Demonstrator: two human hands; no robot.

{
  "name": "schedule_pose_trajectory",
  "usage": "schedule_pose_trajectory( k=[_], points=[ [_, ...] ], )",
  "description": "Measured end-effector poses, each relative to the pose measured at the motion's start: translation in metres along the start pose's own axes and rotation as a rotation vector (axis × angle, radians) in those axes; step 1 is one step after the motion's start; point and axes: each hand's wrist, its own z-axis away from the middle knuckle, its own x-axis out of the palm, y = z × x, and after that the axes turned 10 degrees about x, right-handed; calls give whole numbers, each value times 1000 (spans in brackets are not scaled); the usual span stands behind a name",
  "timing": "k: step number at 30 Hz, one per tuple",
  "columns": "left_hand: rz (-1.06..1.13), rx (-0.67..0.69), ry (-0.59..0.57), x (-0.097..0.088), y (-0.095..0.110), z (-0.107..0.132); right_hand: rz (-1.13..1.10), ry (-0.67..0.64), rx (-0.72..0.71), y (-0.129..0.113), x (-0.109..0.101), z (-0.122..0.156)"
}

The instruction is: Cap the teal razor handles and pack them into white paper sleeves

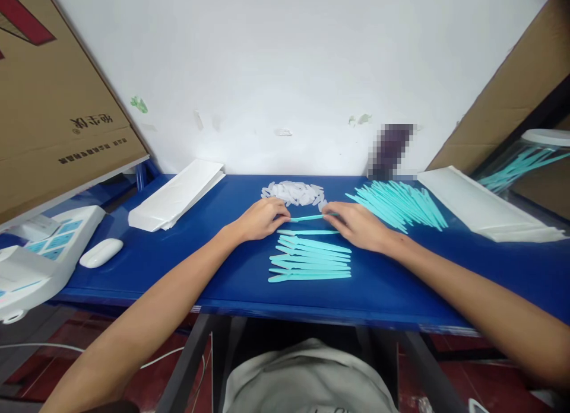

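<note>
I saw left hand [260,218] and right hand [356,226] each pinching 1 end of a teal stick [312,217], held just behind the laid-out row [310,260]. White caps pile [296,192] sat further behind that row, loose teal pile [398,202] behind-right of it, all on blue table [222,282].

- The left hand [260,219] and right hand [356,226] pinch one teal stick [309,218] by its ends.
- From it: white caps [296,192] at 12 o'clock, teal heap [398,204] at 2, laid row [312,260] at 6.
</note>
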Motion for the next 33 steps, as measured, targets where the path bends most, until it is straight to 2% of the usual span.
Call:
schedule_pose_trajectory(
  k=[4,10,12,14,18,20,27,33],
  points=[
    [-22,-4,-25,-3,-1,2,15,29,-8,-1,0,-1],
    [-41,-44,-42,-5,-6,7,-29,249,130,-4,-8,9],
    [-65,-60,-36,-5,-9,8,-94,264,134,-7,-12,12],
    [-126,-96,-16,-7,-14,10,-130,157,73,-9,-15,15],
    [-277,-217,29,-12,-29,17,-134,-177,-80,-11,-20,17],
    [-322,-271,19,-14,-37,23,-153,-253,-98,-11,-21,18],
    [-297,-316,-136,-16,-51,32,-251,-302,-69,-14,-18,16],
    [-257,-265,-131,-21,-46,27,-178,-316,-67,-11,-20,15]
  ],
)
